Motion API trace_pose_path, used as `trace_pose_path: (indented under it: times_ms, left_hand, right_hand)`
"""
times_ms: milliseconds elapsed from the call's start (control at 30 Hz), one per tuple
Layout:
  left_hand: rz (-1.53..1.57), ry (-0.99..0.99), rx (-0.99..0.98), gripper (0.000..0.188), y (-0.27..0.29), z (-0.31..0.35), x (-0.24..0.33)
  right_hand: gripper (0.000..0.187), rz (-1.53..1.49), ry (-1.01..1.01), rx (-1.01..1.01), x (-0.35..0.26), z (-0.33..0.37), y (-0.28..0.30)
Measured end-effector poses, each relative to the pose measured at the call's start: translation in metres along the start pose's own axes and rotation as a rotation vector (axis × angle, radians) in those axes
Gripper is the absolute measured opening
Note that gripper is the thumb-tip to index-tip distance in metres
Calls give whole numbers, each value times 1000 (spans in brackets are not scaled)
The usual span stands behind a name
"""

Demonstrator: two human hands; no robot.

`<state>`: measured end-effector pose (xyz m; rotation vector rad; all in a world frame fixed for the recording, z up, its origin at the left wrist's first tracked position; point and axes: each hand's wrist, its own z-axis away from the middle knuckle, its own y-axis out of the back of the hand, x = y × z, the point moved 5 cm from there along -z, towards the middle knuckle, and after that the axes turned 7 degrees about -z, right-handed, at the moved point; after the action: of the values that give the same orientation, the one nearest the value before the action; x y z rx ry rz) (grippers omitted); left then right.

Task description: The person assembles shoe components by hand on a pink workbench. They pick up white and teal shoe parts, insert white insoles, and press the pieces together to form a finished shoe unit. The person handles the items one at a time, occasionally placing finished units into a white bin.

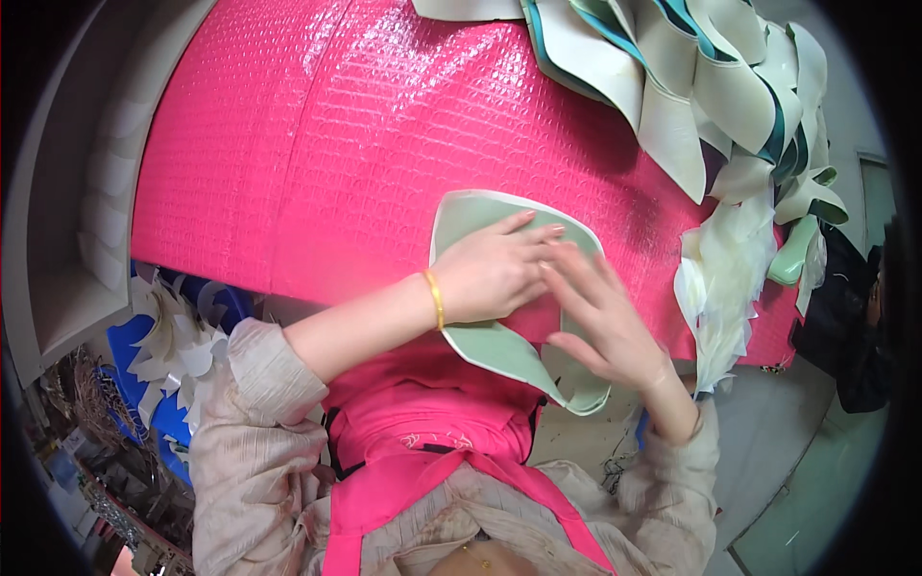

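A curved, pale green-lined piece with a white edge (pixel 495 350), like a shoe upper, lies at the near edge of the pink-covered table, and its lower part hangs over that edge. My left hand (pixel 495 269), a yellow band at its wrist, rests flat on the piece with fingers stretched out to the right. Beside it is my right hand (pixel 605 322), its thumb apart and its fingertips meeting or crossing those of the left. Some of its fingers are smeared by motion. Nothing shows between the fingers of either hand.
The table has a shiny pink quilted cover (pixel 365 125). At the far right lies a heap of white pieces with teal lining (pixel 672 96). Nearer is a bundle of thin, pale translucent pieces (pixel 715 278). White scraps (pixel 178 336) fill a blue bin (pixel 130 350) left of the table.
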<state>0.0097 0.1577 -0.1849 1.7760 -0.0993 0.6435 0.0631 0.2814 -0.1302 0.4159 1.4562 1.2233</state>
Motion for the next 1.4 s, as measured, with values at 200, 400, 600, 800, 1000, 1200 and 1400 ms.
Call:
trace_pose_path:
  times_ms: [200, 400, 600, 800, 1000, 1200, 1400]
  left_hand:
    - [-84, 316, 130, 48, 26, 34, -23]
    - [-158, 170, -23, 46, 39, 49, -33]
    - [-147, 180, -114, 45, 69, 80, -16]
    - [209, 116, 241, 19, 96, 60, -29]
    - [1776, 307, 625, 46, 82, 51, -44]
    - [1690, 695, 592, 27, 51, 54, -49]
    - [1650, 664, 869, 27, 68, 49, -42]
  right_hand:
    - [67, 159, 5, -176, 35, -10, -24]
    - [63, 152, -21, -117, 41, -27, -18]
    - [58, -34, -134, -227, 60, 33, 17]
    - [55, -601, -201, -43, -62, 14, 26]
    - [49, -1636, -332, 261, 11, -9, 24]
    - [45, -592, -261, 530, -12, 3, 59]
    - [25, -181, -189, 333, -69, -39, 21]
